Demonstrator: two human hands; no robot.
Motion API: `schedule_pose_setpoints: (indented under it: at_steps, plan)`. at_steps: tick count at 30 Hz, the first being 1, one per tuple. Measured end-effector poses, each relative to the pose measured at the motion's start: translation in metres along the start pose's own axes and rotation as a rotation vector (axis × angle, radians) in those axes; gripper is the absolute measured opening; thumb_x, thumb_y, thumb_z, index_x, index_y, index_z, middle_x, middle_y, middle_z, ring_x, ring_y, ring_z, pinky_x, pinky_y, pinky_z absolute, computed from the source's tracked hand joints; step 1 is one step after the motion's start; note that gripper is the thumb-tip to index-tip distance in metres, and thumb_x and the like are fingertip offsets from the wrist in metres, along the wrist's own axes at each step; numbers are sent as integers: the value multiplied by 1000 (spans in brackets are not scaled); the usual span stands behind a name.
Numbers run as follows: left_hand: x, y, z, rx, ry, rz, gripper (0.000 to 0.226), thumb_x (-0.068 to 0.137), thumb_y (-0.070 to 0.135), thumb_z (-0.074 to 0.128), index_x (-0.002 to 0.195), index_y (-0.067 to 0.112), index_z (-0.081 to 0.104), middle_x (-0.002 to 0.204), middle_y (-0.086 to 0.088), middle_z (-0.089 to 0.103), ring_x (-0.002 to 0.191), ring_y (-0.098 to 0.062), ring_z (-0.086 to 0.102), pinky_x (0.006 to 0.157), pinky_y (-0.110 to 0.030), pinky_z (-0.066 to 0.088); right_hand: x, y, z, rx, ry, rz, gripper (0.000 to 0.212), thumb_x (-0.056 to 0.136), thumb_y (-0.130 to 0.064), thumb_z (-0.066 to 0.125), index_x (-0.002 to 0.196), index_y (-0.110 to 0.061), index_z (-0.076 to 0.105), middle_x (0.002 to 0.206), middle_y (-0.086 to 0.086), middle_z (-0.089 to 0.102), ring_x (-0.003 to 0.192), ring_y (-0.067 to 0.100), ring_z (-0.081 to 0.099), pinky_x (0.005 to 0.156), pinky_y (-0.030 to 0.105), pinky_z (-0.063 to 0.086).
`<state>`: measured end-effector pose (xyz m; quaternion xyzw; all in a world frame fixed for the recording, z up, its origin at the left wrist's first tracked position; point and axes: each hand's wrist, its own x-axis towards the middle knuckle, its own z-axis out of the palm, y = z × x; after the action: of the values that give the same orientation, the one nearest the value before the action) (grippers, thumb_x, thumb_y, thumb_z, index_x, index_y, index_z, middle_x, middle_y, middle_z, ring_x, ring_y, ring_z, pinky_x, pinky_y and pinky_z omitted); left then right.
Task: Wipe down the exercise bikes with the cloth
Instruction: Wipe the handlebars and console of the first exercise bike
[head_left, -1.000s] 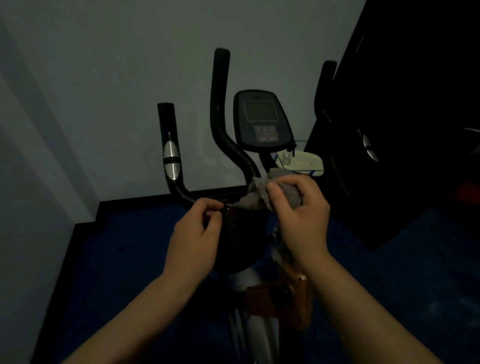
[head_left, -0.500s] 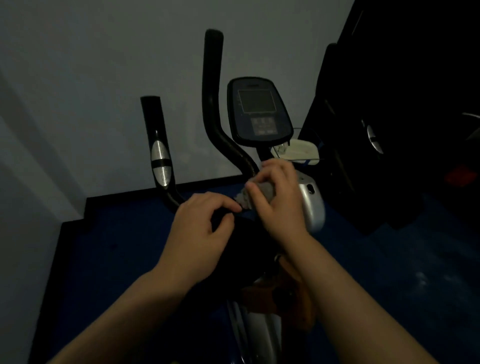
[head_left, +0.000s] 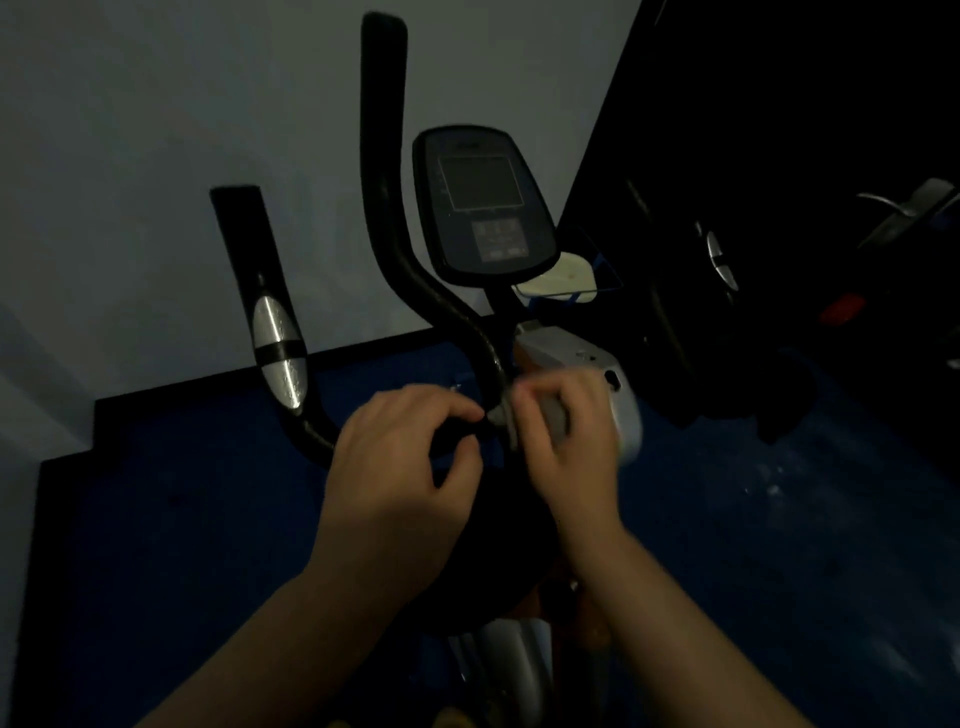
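Your right hand (head_left: 563, 441) has its fingers curled tightly around the grey cloth (head_left: 550, 415), bunching it against the base of the exercise bike (head_left: 467, 332)'s tall black handlebar (head_left: 387, 208), where that bar bends down toward the stem. Only a small wad of the cloth shows, poking out between your fingertips and just under your knuckles; the rest is hidden in your palm. Your left hand (head_left: 405, 467) sits just beside it, touching or nearly touching, its fingers curled over the dark crossbar with the thumb below. Whether it truly grips the bar or also pinches a corner of the cloth is too dim to tell. The console (head_left: 483, 202) stands above both hands, and the shorter handlebar (head_left: 270, 317) with its silver sensor rises to your left.
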<state>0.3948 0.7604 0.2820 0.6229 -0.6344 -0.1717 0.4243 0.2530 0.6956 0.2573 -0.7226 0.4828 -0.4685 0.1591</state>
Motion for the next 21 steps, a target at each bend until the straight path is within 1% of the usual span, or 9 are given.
schedule_pose_setpoints:
  at_steps: [3,6,8,10,11,13,16,18,21]
  plan:
    - [0,-1,2,-12,-16,-27,29,78,41,42,98,34,62,94,21,60,93,3,49,88,-32,44,-28,6,-11,49,-69,-62,9,86,-16,59,83,-8,61,89,-2,47,88,-9,46,77,5,36]
    - [0,-1,5,28,-21,-14,23,80,36,47,97,34,62,94,21,60,93,2,50,86,-29,44,7,7,-17,32,-194,-77,11,88,-20,62,89,-13,55,89,-5,48,86,-6,46,75,7,36]
    - [-2,0,3,-12,21,-71,21,79,29,52,96,35,63,93,23,59,95,2,50,85,-28,44,34,1,-26,38,-85,-14,21,88,-26,64,92,-17,46,91,-7,43,82,-6,45,71,9,38]
    - [-5,2,1,-53,56,-108,21,79,26,53,95,34,64,92,24,59,96,2,51,84,-27,44,50,-6,-32,7,34,27,19,91,-31,53,93,-17,40,94,-4,38,78,-1,41,66,16,38]
    - [-5,3,1,-52,66,-112,21,79,26,53,96,34,64,92,24,58,97,2,51,83,-26,44,55,-11,-32,-19,48,30,13,91,-27,46,93,-17,38,96,-4,36,78,2,40,66,22,38]
    - [-5,4,1,-24,70,-107,22,80,26,53,97,33,64,93,25,58,98,2,51,82,-22,43,56,-20,-22,-94,-37,14,3,91,-20,38,93,-19,37,99,-4,34,84,7,40,71,29,41]
    - [-5,4,-1,29,63,-107,24,80,29,51,100,33,64,94,24,57,100,4,48,83,-18,39,36,-15,-9,16,-254,-25,10,92,-25,46,99,-19,50,105,-6,41,94,5,46,83,23,42]
    - [-7,5,0,33,77,-122,23,81,29,51,99,35,63,93,26,56,99,6,47,82,-16,37,30,-1,-17,163,-256,-31,21,87,-30,62,105,-19,63,112,-7,50,103,-2,49,88,12,40]
    - [-9,8,1,-13,125,-169,19,87,20,57,97,35,64,90,29,53,98,6,48,82,-14,37,44,7,-14,141,-234,-104,25,79,-36,73,100,-23,72,106,-6,60,105,6,52,90,13,40]
